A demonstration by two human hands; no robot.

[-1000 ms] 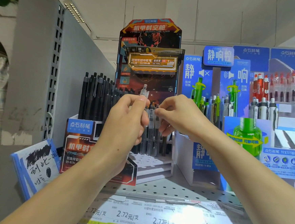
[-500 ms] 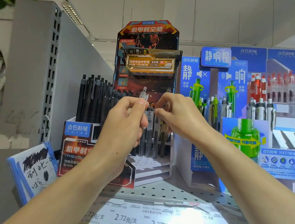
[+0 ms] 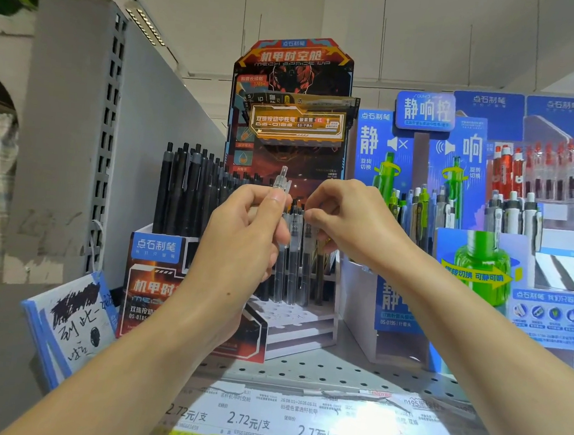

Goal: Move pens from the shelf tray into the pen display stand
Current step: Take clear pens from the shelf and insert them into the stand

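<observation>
Change: both hands sit a touch higher against the backboard than a second ago, and the right fingertips have closed in nearer the clear pen's top; nothing on the shelf has shifted.
Far left: a blue-edged white notepad with black handwriting [image 3: 71, 317] leans against the grey perforated shelf upright [image 3: 68, 138], out of the working area.
Shelf tray: the blue-and-orange cardboard tray of black retractable pens [image 3: 157, 275] stands behind the left forearm, its pens [image 3: 191, 189] upright and tightly packed; judging by the task, this is the supply.
Left hand: the left hand [image 3: 243, 234] is curled round a clear-barrelled pen with a transparent cap [image 3: 281, 180], thumb and forefinger pinching just under the cap so the barrel hangs vertical, which suits a straight drop into a hole.
Task pen: it is held in the air in front of the stand, not yet seated; its lower end is hidden behind the hand.
Display stand: the white stepped pen display stand with round holes [image 3: 300, 316] sits below and between the hands, a few clear pens [image 3: 292, 259] already standing in its back row, front holes vacant.
Right hand: the right hand [image 3: 347, 222] has fingers bent with the tips pinched together just beside the standing pens; whether it actually grips one I cannot tell, though it looks to be steadying or guiding.
Right: blue cardboard displays of green and white pens [image 3: 417, 207] stand apart from the work.
</observation>
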